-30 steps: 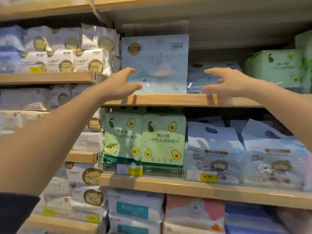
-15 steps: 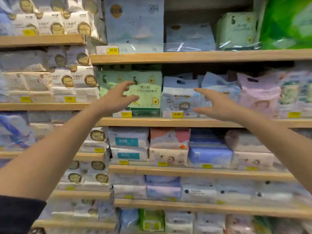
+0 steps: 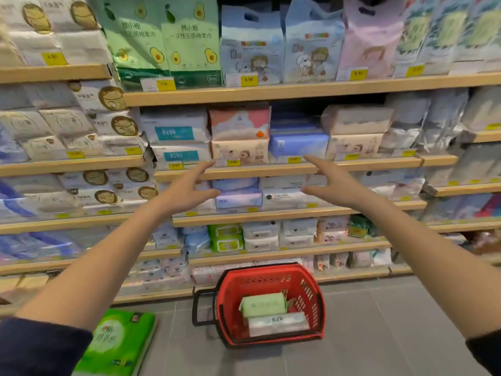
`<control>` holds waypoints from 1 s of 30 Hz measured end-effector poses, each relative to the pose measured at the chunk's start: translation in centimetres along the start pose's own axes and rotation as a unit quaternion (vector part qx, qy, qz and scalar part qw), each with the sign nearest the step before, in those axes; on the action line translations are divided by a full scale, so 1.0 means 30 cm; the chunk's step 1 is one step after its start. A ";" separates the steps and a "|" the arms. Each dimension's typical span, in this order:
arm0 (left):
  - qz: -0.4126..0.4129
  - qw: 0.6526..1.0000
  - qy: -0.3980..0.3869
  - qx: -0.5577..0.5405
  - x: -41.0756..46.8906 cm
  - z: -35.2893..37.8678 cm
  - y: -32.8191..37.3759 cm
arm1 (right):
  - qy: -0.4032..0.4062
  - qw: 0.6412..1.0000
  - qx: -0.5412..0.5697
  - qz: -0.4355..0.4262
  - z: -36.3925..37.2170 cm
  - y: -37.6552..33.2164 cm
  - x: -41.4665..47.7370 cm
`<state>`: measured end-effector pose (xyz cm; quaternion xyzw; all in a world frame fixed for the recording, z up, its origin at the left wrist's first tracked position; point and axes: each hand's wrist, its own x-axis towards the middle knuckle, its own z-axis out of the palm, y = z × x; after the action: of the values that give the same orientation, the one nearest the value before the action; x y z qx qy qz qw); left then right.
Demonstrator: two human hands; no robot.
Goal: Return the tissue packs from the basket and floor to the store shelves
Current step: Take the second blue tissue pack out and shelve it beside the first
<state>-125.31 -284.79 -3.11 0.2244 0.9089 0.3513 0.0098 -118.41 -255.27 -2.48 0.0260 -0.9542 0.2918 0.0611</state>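
A red basket (image 3: 311,297) stands on the floor below the shelves. Inside it lie a pale green tissue pack (image 3: 263,304) and a white tissue pack (image 3: 278,322) in front of it. A bright green tissue pack (image 3: 119,343) lies on the floor at the lower left. My left hand (image 3: 187,189) and my right hand (image 3: 334,184) are stretched out in front of the middle wooden shelves (image 3: 271,169), fingers spread, palms facing each other, holding nothing. Both hands hover well above the basket.
Wooden shelves packed with tissue packs fill the upper view, with yellow price tags (image 3: 249,80) on their edges. Grey tiled floor (image 3: 379,335) spreads around the basket. The basket's black handle (image 3: 199,308) sticks out to its left.
The view has dropped from the top shelves down to the floor, bringing the basket and the floor pack into sight. Both empty hands have come down with it, still open.
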 end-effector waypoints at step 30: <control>-0.258 0.932 -0.246 -0.062 -0.038 1.327 -0.671 | -0.296 0.934 0.061 0.191 0.954 1.087 -0.131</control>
<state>-125.36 -273.15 -46.19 0.0605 0.8809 0.3262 0.3375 -120.21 -244.24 -44.57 -0.0675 -0.8965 0.3349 -0.2822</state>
